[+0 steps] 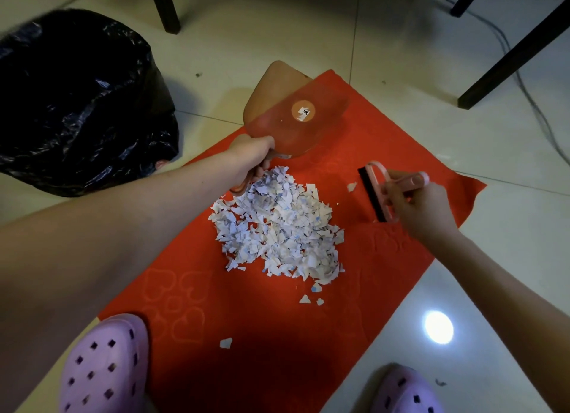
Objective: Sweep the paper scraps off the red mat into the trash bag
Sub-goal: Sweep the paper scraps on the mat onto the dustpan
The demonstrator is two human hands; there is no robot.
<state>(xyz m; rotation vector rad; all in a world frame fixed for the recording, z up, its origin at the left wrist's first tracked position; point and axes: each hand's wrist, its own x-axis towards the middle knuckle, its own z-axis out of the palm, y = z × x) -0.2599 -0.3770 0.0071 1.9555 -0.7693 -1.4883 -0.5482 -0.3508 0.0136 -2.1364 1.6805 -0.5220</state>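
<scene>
Scraps heaped mid-mat, bag waiting off its left edge.

The pale tiled floor (401, 57) lies open round the red mat (262, 320), with dark furniture legs (509, 57) beyond its far corner. The black trash bag (77, 97) sits on the floor just left of the mat. The paper scraps (277, 224) pile at the mat's middle, with a few strays nearer. The left hand (251, 159) grips the tilted dustpan (293, 119) handle at the pile's far edge. The right hand (422, 209) curls round a pink brush (374, 193), bristles down right of the pile.

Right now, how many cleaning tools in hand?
2: dustpan in the left hand, at the far edge of the scrap pile; brush in the right hand, right of the pile. None seems hidden.
</scene>
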